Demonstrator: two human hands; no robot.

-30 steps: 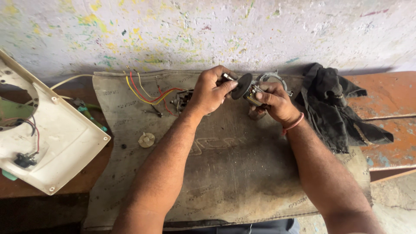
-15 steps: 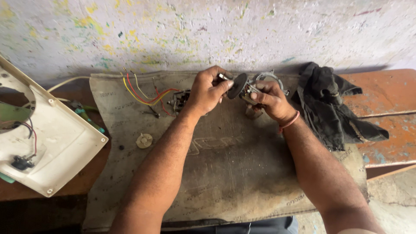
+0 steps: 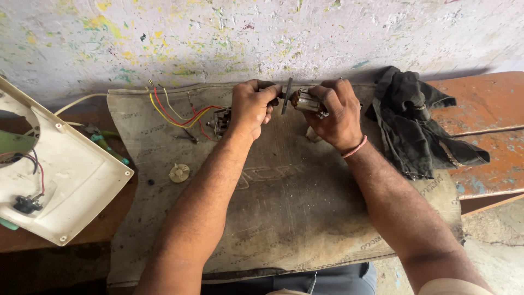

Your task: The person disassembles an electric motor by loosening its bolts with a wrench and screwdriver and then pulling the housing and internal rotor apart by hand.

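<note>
A worn, rust-brown wooden workbench (image 3: 491,104) with flaking paint stands against a paint-speckled wall. A grey-brown sackcloth mat (image 3: 295,218) covers its middle, with a crumpled black cloth (image 3: 415,120) lying partly on the mat's right edge and partly on the bare bench. At the left, a cream plastic fan housing (image 3: 71,180) rests on the wood beside green-handled pliers (image 3: 106,145).

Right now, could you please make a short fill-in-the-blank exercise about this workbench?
1. The dark cloth lies to the ____ of the right hand.
2. The white round part lies on the ____ mat.
3. The right hand holds a small ____ part.

Missing words: right; brown; metal
</note>
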